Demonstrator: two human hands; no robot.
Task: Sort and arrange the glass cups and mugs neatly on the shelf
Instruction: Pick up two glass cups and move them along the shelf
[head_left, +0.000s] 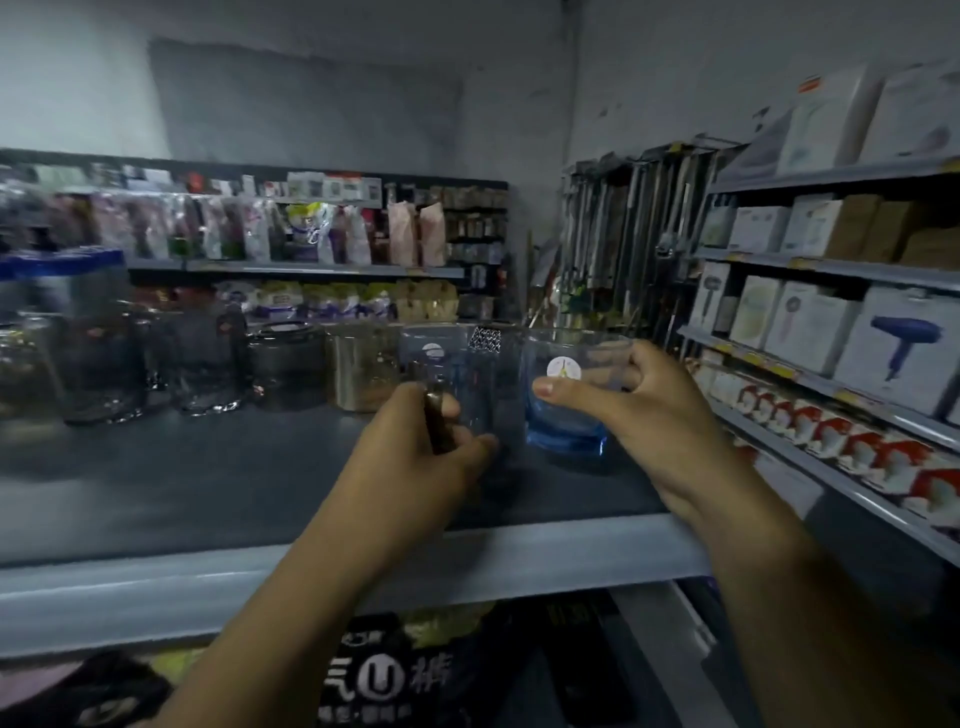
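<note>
Grip: left hand (410, 452) curls round mug (478, 384) handle, right hand (644, 410) wraps blue glass (566, 431) at mug's 3 o'clock; lower level, no clinking.

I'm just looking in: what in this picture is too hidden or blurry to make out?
All in the head view:
Print on the round sticker of the blue-based glass cup: too small to read.
Handle of the clear mug: mostly covered by the left hand.
Fingers of the right hand behind the cup: smeared through glass.
Far-left glassware: blurred, shapes unclear.
Lettering on the black package under the shelf: partly covered by a forearm.
</note>
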